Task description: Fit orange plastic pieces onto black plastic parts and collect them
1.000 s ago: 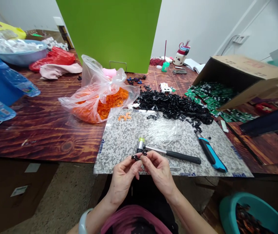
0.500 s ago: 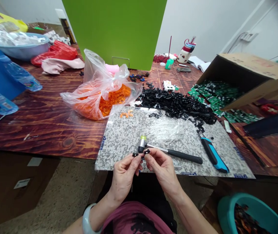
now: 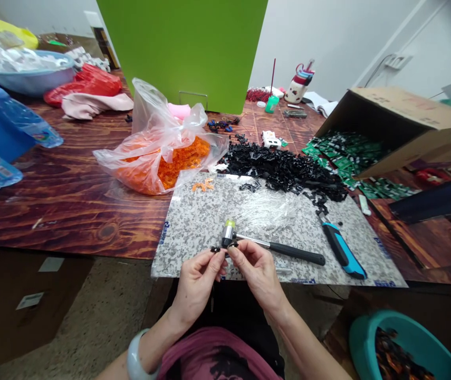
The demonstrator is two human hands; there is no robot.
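Between thumb and fingertips my left hand (image 3: pixel 199 277) pinches a small black plastic part (image 3: pixel 214 249). My right hand (image 3: pixel 257 269) grips another bit of black plastic (image 3: pixel 233 244) close beside it; whether the two bits are joined I cannot tell. Both hands meet over the front edge of a grey speckled board (image 3: pixel 193 227). Just beyond the fingers lies a small mallet (image 3: pixel 296 253) with a yellow-green face and a black handle. Thin clear strands or pins (image 3: pixel 267 211) are spread behind it. A heap of black plastic parts (image 3: pixel 280 168) covers the board's far side.
A blue-and-black utility knife (image 3: pixel 343 248) lies at right. Orange pieces fill a clear plastic bag (image 3: pixel 157 166), with a few loose orange pieces (image 3: pixel 202 184) nearby. Green circuit boards (image 3: pixel 339 155) spill from a cardboard box (image 3: pixel 407 113). A teal tub (image 3: pixel 362 343) stands low at right.
Both hands stay together at the board's front edge, turning the small black parts slightly in the fingertips. The view shifts a little; the mallet and heaps stay put.
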